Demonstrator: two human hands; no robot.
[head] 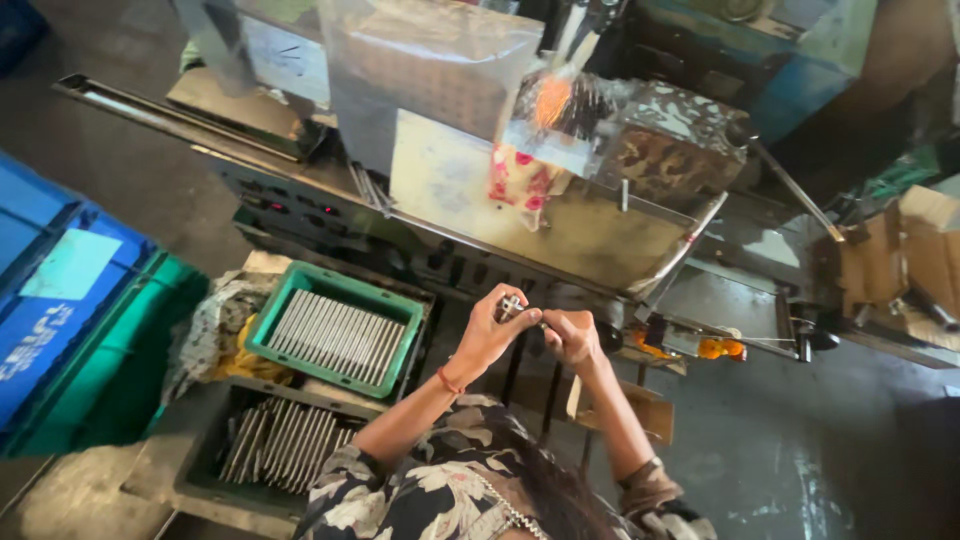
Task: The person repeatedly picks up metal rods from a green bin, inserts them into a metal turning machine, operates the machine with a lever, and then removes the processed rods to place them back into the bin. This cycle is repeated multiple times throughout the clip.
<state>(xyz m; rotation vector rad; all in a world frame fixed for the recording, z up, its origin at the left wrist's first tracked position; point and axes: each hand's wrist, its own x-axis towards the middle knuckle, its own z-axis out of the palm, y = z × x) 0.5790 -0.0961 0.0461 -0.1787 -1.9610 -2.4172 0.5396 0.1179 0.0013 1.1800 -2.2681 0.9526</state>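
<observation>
My left hand (488, 328), with a red thread around the wrist, pinches a small shiny metal part (512, 304) at chest height. My right hand (572, 336) meets it from the right, its fingertips closed on the same part's end. Both hands are held up in front of the machine's front edge (560, 268). To the left of my left hand, a green tray (262, 330) holds a row of several grey metal rods (335, 338). Below it, a darker tray (205, 470) holds more rods.
A grinding machine (660, 150) stands behind, with orange sparks (550, 100) under a clear plastic shield (430, 70). Blue and green crates (70, 310) are stacked at the left. Torn cardboard (900, 260) lies at the right, and a lever with a dark knob (790, 185) sticks out.
</observation>
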